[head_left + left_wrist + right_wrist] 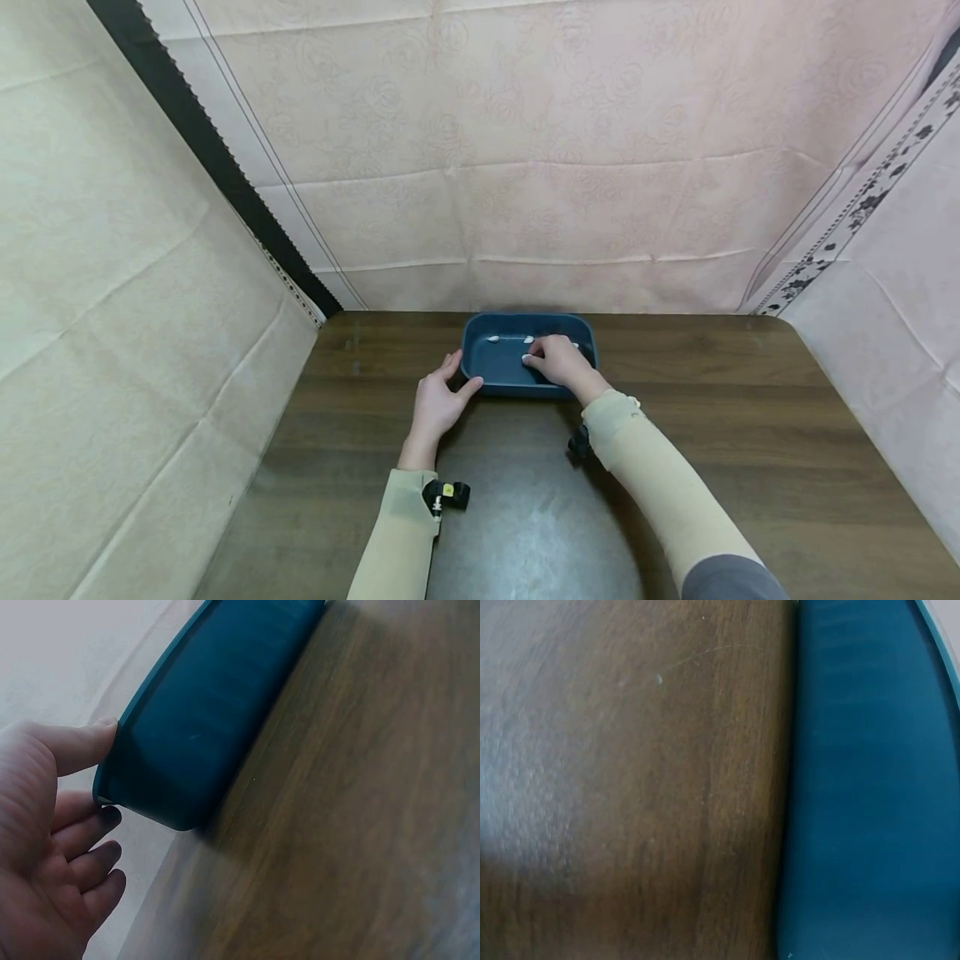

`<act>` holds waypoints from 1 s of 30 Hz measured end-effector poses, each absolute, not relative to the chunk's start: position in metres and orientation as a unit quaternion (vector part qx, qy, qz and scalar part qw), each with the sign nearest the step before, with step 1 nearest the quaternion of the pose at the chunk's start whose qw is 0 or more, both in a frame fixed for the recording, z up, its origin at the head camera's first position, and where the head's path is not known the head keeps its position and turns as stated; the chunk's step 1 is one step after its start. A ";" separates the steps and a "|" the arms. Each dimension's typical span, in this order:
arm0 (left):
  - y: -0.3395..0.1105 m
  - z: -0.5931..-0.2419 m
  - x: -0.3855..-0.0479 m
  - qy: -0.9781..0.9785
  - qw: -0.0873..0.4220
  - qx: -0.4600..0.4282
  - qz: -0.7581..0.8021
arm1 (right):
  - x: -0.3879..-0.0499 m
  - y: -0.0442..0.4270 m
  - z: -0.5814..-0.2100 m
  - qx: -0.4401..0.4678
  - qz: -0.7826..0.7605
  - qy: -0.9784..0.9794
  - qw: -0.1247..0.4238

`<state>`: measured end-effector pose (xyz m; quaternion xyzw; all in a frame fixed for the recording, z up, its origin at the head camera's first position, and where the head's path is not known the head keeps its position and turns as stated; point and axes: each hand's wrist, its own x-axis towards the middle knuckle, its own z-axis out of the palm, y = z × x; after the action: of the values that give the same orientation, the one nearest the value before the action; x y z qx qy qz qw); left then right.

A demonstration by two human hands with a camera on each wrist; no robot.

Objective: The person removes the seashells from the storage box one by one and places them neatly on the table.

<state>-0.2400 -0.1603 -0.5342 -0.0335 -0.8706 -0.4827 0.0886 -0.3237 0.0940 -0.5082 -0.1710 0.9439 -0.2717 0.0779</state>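
A dark blue rectangular tray (495, 389) stands near the back edge of the table. My left hand (437, 402) holds its front left corner; in the left wrist view the thumb (88, 744) lies at the rim and the other fingers are around the corner. Inside the tray, my right hand (558, 362) pinches a small white piece (526, 359) between thumb and forefinger. More small white pieces lie on the tray floor, one at the left (492, 338) and another (528, 339) farther right. Their kind is too small to tell. The right wrist view shows only the tray's outer wall (870, 787) and table, no hand.
The brown wooden table (750, 417) runs out on both sides of the tray. Pale patterned cloth (525, 167) hangs behind it, with more cloth at the left and right. A small black camera (447, 494) sits on the left wrist.
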 end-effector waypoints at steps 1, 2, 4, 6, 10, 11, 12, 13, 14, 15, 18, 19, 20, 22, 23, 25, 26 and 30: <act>-0.160 -0.534 -0.240 -0.871 0.088 -0.034 -0.483 | -0.324 0.094 -0.508 -0.168 -0.272 0.944 0.078; -0.160 -0.534 -0.240 -0.871 0.089 -0.035 -0.483 | -0.324 0.094 -0.509 -0.167 -0.271 0.945 0.078; -0.161 -0.534 -0.240 -0.871 0.089 -0.037 -0.482 | -0.324 0.093 -0.509 -0.164 -0.269 0.946 0.077; -0.161 -0.534 -0.240 -0.871 0.090 -0.038 -0.481 | -0.325 0.093 -0.509 -0.162 -0.265 0.947 0.076; -0.161 -0.534 -0.240 -0.873 0.093 -0.041 -0.478 | -0.326 0.093 -0.508 -0.158 -0.263 0.949 0.078; -0.161 -0.534 -0.240 -0.873 0.092 -0.041 -0.478 | -0.326 0.093 -0.508 -0.157 -0.263 0.949 0.080; -0.161 -0.534 -0.240 -0.873 0.091 -0.041 -0.478 | -0.327 0.093 -0.508 -0.154 -0.264 0.948 0.083; -0.161 -0.534 -0.240 -0.872 0.091 -0.041 -0.479 | -0.327 0.093 -0.508 -0.151 -0.266 0.948 0.087; -0.161 -0.534 -0.240 -0.872 0.090 -0.040 -0.480 | -0.327 0.093 -0.508 -0.148 -0.267 0.948 0.091; -0.161 -0.534 -0.240 -0.871 0.090 -0.040 -0.481 | -0.327 0.094 -0.509 -0.146 -0.268 0.948 0.094; -0.161 -0.534 -0.240 -0.870 0.091 -0.041 -0.483 | -0.328 0.094 -0.509 -0.139 -0.272 0.947 0.098; -0.161 -0.534 -0.240 -0.870 0.092 -0.040 -0.482 | -0.328 0.095 -0.509 -0.139 -0.273 0.947 0.098; -0.161 -0.534 -0.240 -0.870 0.092 -0.040 -0.482 | -0.328 0.095 -0.509 -0.139 -0.275 0.946 0.098; -0.161 -0.534 -0.240 -0.871 0.092 -0.040 -0.482 | -0.329 0.096 -0.509 -0.138 -0.279 0.945 0.097; -0.161 -0.534 -0.240 -0.871 0.093 -0.040 -0.482 | -0.329 0.096 -0.509 -0.137 -0.283 0.944 0.097; -0.161 -0.534 -0.240 -0.871 0.093 -0.039 -0.481 | -0.330 0.097 -0.510 -0.135 -0.287 0.943 0.098; -0.161 -0.534 -0.240 -0.870 0.092 -0.040 -0.482 | -0.330 0.097 -0.511 -0.132 -0.290 0.943 0.100; -0.161 -0.534 -0.239 -0.872 0.090 -0.039 -0.479 | -0.330 0.097 -0.512 -0.117 -0.305 0.939 0.104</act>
<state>-0.2393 -0.1610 -0.5342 -0.0386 -0.8723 -0.4791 0.0904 -0.3296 0.0973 -0.5123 -0.1166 0.9393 -0.3054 0.1040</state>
